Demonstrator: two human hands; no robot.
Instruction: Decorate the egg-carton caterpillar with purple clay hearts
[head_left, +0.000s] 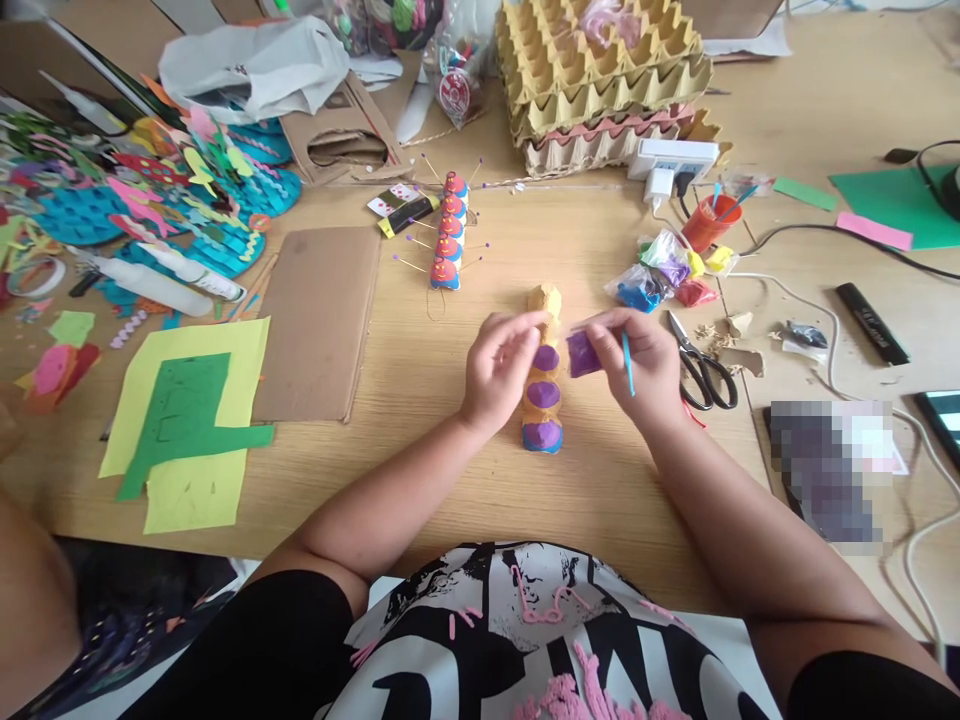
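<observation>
In the head view, a strip of egg carton (543, 394) lies on the table before me, its bumps topped with purple and its near end blue. My left hand (495, 368) is at the left of its far part, thumb and index finger closed together by its edge; whether they hold anything is hidden. My right hand (639, 362) pinches a small purple packet (583, 354) just right of the strip. A thin light-blue stick (628, 364) is held among the same fingers. Farther off stands a finished-looking caterpillar (448, 235) with red faces and pins.
Black scissors (705, 375) lie right of my right hand, near colourful clay packets (660, 268) and an orange cup (711, 222). Stacked egg trays (600, 80) stand at the back. Cardboard (319, 320), green paper (180, 420) and glue bottles (150, 280) lie left. Another person's arm (34, 590) shows lower left.
</observation>
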